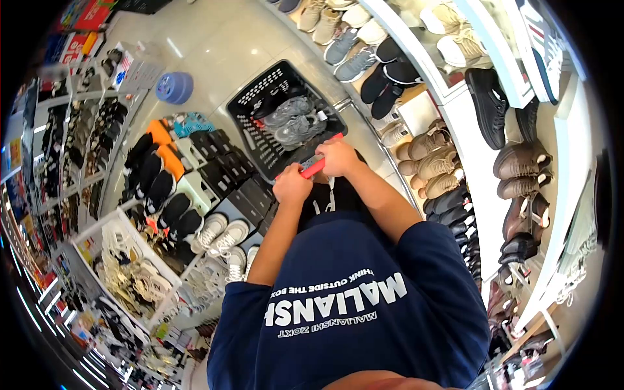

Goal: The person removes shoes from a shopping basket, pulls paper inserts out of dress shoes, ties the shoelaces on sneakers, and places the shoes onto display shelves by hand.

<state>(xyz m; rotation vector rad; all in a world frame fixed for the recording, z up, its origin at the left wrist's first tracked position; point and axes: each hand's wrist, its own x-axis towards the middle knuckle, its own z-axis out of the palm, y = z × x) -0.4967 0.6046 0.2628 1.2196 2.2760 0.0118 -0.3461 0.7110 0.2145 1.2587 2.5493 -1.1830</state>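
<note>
Both of my hands are wrapped round the red handle of a black plastic shopping basket. My left hand is closed on its left end, and my right hand is closed farther right and a little forward. Just beyond the handle, the basket holds a pair of grey sneakers lying side by side. Darker footwear with a bit of red lies at the basket's left side, partly hard to make out. The basket's perforated walls slope slightly to the left.
Shelves of shoes run close along the right. Stacked dark shoeboxes and white sneakers stand on the left. A blue round stool sits on the tiled floor ahead, with more racks farther left.
</note>
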